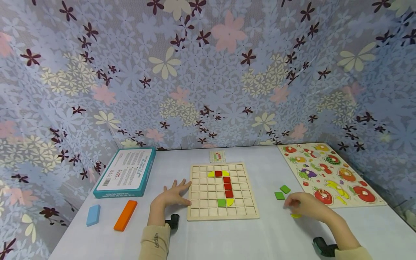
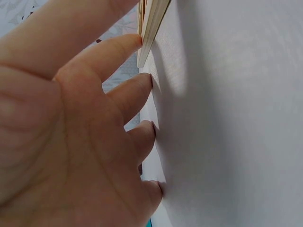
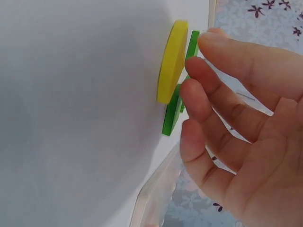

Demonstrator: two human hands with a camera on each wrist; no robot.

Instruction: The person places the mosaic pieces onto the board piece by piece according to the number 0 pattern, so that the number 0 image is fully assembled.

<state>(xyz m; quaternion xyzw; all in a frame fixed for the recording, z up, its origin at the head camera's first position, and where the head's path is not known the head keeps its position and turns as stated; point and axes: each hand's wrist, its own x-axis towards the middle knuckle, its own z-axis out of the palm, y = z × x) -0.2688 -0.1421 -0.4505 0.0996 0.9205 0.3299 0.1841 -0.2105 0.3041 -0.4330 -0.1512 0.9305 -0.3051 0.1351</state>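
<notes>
On a white table (image 1: 279, 238) walled in by flowered cloth, a person's right hand (image 1: 305, 206) hovers over one yellow piece (image 1: 296, 216), its fingers (image 3: 208, 90) loosely bent and close to the piece's edge, gripping nothing. The yellow piece lies flat on the tabletop, right of the grid board and just in front of two green square tiles (image 1: 282, 192), which sit near each other. The left hand (image 1: 172, 196) lies flat with fingers spread, fingertips (image 2: 147, 80) on the table and against the left edge of the single wooden grid board (image 1: 222, 213). Seated in the board are four red squares, three yellow curved pieces and one green square. One small pattern card (image 1: 217, 156) lies just behind the board. At right is one wooden fruit puzzle (image 1: 328, 173). At left rests one teal box (image 1: 126, 172), its side printed with words that appear to read "THE SETS OF COLOUR SHAPED BOXES"; the finer print is too small to read. In front of it lie one blue block (image 1: 93, 215) and one orange block (image 1: 125, 215), apart.
</notes>
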